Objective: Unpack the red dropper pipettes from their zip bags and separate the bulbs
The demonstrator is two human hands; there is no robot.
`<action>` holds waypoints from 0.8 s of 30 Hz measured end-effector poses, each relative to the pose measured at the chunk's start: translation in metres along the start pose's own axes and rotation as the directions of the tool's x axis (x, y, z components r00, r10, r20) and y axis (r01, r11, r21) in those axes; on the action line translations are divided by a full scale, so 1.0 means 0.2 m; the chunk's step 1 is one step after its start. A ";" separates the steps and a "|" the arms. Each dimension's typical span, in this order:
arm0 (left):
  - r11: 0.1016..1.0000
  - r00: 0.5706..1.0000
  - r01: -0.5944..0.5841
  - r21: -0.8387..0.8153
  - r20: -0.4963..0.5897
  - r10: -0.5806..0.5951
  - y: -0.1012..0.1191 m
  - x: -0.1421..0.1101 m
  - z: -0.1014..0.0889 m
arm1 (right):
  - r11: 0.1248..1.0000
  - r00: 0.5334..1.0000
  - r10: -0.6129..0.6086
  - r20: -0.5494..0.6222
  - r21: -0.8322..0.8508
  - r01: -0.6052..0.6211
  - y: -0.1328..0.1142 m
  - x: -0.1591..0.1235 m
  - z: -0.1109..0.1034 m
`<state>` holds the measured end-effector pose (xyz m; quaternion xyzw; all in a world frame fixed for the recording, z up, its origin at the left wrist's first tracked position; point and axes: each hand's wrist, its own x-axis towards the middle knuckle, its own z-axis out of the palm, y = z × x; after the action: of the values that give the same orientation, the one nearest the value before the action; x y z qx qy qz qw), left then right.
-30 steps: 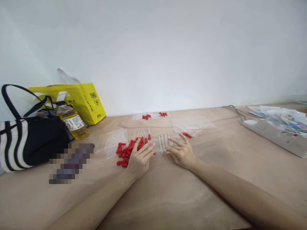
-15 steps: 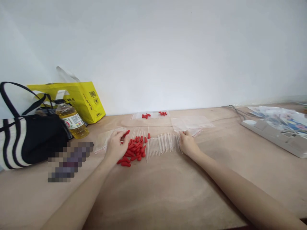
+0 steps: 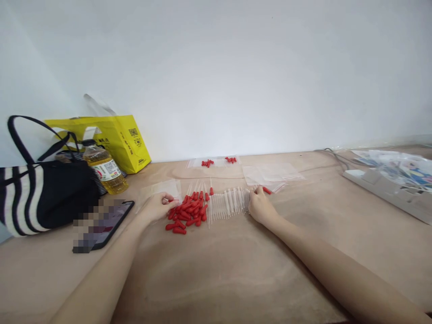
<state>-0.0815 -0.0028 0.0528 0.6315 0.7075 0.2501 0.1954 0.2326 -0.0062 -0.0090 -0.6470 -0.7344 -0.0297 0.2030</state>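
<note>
My right hand [image 3: 262,206] is closed at the right end of a row of thin clear dropper tubes [image 3: 229,202]. A red rubber bulb [image 3: 267,190] sticks out past its fingers; the fingertips are partly hidden. My left hand [image 3: 158,205] reaches the upper left edge of a heap of red rubber bulbs [image 3: 189,209], over a clear plastic bag [image 3: 170,186]. Its fingers are curled and pressed close; what they hold, if anything, I cannot make out. Several tubes lie behind the heap, a few with red bulbs on their near ends.
Flat clear bags [image 3: 273,173] lie behind my right hand. Against the wall rests a bag with red-bulbed droppers [image 3: 216,162]. To the left are a phone [image 3: 113,225], an oil bottle [image 3: 110,173], a yellow bag [image 3: 130,148] and a black striped bag [image 3: 64,195]. A pale tray [image 3: 388,193] stands right.
My left hand has lowered leftward to the heap's edge; the red bulb that showed raised in its fingers no longer shows there. More of the bulb at my right hand now shows.
</note>
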 end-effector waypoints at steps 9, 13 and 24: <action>0.936 0.986 -0.083 0.343 -0.107 0.127 0.03 0.06 -0.03 | 0.999 0.997 0.041 0.059 0.019 -0.042 -0.04 -0.03 -0.07; 0.892 0.978 -0.185 0.411 -0.012 0.209 0.15 0.15 0.07 | 0.997 0.997 0.077 0.002 -0.017 -0.077 -0.02 -0.04 -0.10; 0.850 0.979 -0.183 0.494 0.011 0.205 0.51 0.31 0.45 | 0.981 0.977 0.155 -0.148 0.140 -0.134 0.14 0.00 -0.10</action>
<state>0.0445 0.0768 0.0451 0.7230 0.6844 0.0932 -0.0131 0.2648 -0.0079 0.0024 -0.6798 -0.6673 -0.0186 0.3038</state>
